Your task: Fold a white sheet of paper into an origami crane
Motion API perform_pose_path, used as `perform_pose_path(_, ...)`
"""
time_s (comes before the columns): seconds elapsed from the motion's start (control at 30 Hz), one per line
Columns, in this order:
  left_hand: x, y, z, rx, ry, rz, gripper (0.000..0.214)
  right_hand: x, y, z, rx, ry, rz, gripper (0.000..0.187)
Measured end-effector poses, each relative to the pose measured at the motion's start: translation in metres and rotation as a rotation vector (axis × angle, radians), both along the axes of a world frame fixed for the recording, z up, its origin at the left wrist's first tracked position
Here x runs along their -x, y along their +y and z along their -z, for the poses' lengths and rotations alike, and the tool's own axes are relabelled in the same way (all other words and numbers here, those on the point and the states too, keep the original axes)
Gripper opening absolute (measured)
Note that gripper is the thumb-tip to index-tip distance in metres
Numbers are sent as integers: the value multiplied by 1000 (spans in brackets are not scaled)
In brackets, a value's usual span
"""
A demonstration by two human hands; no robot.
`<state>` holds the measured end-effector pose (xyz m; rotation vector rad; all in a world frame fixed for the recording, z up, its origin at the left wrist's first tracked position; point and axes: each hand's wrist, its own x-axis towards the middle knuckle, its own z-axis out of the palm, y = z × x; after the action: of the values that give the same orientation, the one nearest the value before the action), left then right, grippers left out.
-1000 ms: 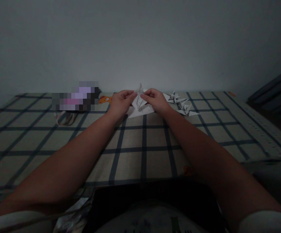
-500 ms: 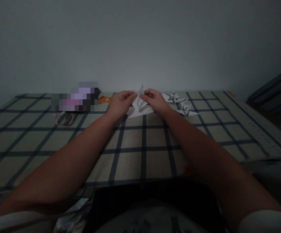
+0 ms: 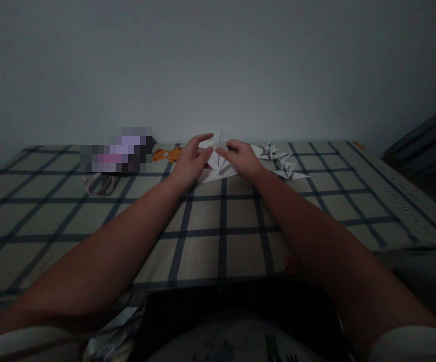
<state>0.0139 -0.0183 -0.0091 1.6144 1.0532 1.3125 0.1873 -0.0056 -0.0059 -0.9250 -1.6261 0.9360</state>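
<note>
Dim light, dark foreground, pixelated patch [image 3: 121, 153], perhaps slight blur

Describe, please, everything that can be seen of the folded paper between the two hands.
The folded paper is whitish and creased, with one narrow point upward and another toward the person. It is over a pale sheet; whether they touch is unclear. The right hand pinches it; the left hand has its thumb at the opposite edge.

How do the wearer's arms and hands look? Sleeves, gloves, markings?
Left hand and right hand ungloved; left forearm and right forearm bare. Pale, short fabric sleeves at both bottom corners. No watch visible; too dim to rule out rings or small markings.
</note>
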Motion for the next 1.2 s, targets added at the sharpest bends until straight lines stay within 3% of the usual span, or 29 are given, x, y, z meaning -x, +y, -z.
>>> perform_pose_path(0.2, -2, 3, 4, 67, -113, 97, 77, -1, 7, 6, -43, 35, 35, 33)
perform_pose_path(0.4, 0, 6, 7, 42, -107, 118, 72, -1, 9, 9, -56, 0, -12, 39)
perform_pose_path(0.8, -6, 1, 2, 192, -265, 134, 86, -1, 7, 4, -44, 47, 103, 43)
perform_pose_path(1.07, -10, 0, 2, 139, -259, 69, 77, 1, 8, 6, -73, 71, 143, 39)
perform_pose_path(1.2, -16, -7, -1, 230, -311, 117, 81, 1, 9, 5, -125, 70, 172, 41)
